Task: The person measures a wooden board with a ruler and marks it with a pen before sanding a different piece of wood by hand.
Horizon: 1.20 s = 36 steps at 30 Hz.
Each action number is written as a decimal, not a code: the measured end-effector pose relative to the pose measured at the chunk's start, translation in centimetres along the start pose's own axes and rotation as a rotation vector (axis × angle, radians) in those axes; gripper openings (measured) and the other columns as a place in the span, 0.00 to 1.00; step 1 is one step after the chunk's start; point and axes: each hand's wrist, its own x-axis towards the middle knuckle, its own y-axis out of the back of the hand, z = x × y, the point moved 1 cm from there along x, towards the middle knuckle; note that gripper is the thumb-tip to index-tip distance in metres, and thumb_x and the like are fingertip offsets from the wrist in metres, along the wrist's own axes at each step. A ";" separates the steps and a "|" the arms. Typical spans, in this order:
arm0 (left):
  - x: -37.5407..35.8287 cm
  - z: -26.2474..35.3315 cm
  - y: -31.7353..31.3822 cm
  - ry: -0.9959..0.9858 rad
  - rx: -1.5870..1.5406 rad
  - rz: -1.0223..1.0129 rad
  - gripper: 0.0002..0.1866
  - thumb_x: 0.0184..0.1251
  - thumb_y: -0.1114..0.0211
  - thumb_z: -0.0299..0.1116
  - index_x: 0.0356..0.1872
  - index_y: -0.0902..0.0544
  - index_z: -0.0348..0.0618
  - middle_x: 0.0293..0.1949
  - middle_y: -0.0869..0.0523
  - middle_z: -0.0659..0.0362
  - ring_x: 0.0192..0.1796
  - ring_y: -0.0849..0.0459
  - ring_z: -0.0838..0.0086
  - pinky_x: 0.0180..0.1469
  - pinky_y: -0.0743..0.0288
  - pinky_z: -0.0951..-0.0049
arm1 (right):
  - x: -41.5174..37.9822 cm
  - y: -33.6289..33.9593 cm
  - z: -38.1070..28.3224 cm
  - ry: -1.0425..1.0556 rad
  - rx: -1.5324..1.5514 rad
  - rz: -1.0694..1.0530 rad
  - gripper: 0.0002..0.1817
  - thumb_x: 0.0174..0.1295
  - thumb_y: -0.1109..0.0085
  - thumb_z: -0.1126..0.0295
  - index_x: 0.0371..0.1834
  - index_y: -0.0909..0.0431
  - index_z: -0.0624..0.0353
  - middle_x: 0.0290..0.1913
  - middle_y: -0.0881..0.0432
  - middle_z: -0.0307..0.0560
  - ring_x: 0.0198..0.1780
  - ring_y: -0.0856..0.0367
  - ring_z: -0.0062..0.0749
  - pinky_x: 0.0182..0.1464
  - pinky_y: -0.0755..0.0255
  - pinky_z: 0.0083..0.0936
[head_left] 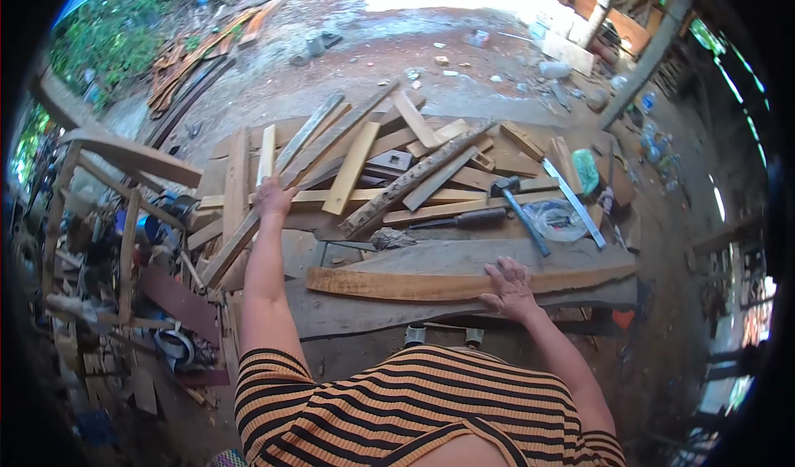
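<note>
Lumber (352,169) is lying loose, unjoined; I'm seeing the left hand (272,199) closing around a long brown wooden strip (232,251), the right hand (510,289) resting open on a curved tan plank (397,286).

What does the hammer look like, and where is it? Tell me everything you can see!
The hammer has a dark head and a long, straight, bluish-grey handle that looks like metal or painted. It lies slantwise among the wood pieces, head away from the person, handle pointing back towards them. A clear plastic bag is just to its right. Neither of the hands touches it.
</note>
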 end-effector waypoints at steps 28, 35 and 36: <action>-17.0 4.2 0.2 -0.270 -0.258 0.218 0.34 0.60 0.33 0.48 0.66 0.30 0.45 0.64 0.29 0.46 0.70 0.39 0.48 0.70 0.44 0.53 | -0.6 -1.1 0.6 0.050 -0.013 0.105 0.40 0.57 0.48 0.35 0.69 0.38 0.42 0.69 0.45 0.50 0.72 0.52 0.46 0.69 0.60 0.56; -30.6 14.7 -0.6 -0.253 -0.289 -0.126 0.41 0.57 0.33 0.54 0.71 0.36 0.53 0.71 0.39 0.45 0.75 0.50 0.49 0.73 0.56 0.45 | -0.6 3.0 6.4 0.103 0.513 0.034 0.35 0.56 0.37 0.51 0.66 0.34 0.50 0.68 0.39 0.59 0.71 0.42 0.54 0.69 0.45 0.44; -31.9 16.6 -0.5 -0.246 -0.278 -0.123 0.41 0.57 0.33 0.54 0.71 0.36 0.53 0.71 0.39 0.45 0.75 0.50 0.49 0.73 0.56 0.45 | -0.8 3.6 8.8 0.098 0.464 0.173 0.34 0.55 0.36 0.54 0.65 0.33 0.52 0.66 0.36 0.60 0.68 0.37 0.54 0.68 0.41 0.42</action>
